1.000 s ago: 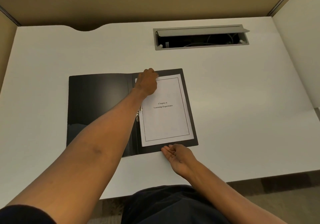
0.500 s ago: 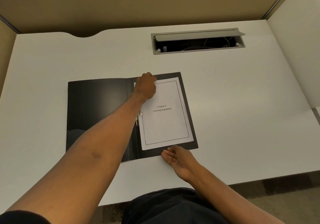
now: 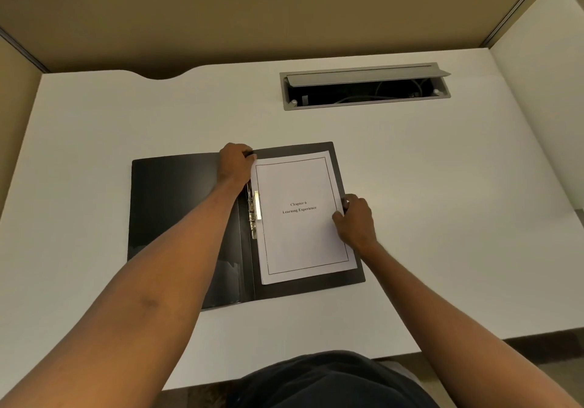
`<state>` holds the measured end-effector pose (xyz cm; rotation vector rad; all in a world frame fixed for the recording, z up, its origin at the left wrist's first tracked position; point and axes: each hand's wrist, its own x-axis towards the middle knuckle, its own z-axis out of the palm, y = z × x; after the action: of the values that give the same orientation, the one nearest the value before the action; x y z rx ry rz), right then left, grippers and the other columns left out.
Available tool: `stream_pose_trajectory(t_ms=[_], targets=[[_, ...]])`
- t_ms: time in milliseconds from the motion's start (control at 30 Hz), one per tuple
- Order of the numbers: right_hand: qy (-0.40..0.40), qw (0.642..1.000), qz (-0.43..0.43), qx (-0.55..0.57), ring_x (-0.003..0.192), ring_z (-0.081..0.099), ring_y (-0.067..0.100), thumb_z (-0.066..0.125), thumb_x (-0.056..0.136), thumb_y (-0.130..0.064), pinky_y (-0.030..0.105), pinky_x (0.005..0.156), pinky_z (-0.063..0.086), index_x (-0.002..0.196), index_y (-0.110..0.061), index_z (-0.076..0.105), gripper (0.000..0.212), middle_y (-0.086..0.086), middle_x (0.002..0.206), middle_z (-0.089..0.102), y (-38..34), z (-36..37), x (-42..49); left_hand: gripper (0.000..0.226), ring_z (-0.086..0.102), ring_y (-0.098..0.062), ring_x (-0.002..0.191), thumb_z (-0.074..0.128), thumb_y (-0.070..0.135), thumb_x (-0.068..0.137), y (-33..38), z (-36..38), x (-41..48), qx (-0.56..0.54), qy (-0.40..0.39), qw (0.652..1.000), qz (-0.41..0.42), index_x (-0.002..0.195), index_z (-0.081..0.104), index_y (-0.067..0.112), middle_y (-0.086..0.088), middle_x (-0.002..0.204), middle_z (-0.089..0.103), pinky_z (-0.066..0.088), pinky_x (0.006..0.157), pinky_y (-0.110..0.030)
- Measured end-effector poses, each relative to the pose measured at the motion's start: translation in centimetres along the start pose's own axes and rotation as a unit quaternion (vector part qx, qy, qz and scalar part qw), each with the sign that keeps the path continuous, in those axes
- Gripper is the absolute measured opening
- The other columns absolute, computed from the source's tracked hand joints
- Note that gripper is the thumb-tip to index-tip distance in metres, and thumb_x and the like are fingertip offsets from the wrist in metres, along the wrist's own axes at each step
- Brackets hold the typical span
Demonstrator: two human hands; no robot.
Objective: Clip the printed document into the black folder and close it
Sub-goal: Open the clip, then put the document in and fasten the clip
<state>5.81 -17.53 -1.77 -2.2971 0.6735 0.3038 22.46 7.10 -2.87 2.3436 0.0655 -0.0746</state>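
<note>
The black folder (image 3: 177,205) lies open on the white tabletop (image 3: 442,186), with the printed document (image 3: 300,237) on its right half, beside the metal clip (image 3: 256,210). The left hand (image 3: 235,164) presses curled at the document's far-left corner. The right hand (image 3: 355,221) pinches folder and paper at the right edge. Both look thin, light and floppy; hold by the edges.
</note>
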Motion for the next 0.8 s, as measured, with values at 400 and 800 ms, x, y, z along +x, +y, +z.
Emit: stream_pose_trajectory(t_ms=[400,800], targets=[[-0.031,0.998,-0.03,-0.054,0.12,0.054,0.032,0.068,0.093,-0.014,0.037,0.102,0.045,0.141,-0.006,0.049,0.052,0.014,0.13,0.047,-0.2,0.9,-0.1,0.011,0.071,-0.021,0.089,0.073,0.0,0.088,-0.6,0.3,-0.3,-0.061,0.0,0.997,-0.051,0.097,0.08,0.0,-0.015,0.097,0.078,0.052,0.078,-0.026],[-0.01,0.995,-0.068,-0.068,0.123,0.05,0.026,0.074,0.09,-0.016,0.039,0.103,0.049,0.15,-0.019,0.044,0.067,0.007,0.128,0.043,0.1,1.9,-0.8,0.01,0.07,-0.02,0.089,0.075,0.001,0.087,-0.9,-0.4,-1.1,-0.032,0.007,0.999,-0.033,0.094,0.08,0.004,-0.011,0.095,0.077,0.057,0.082,-0.03]])
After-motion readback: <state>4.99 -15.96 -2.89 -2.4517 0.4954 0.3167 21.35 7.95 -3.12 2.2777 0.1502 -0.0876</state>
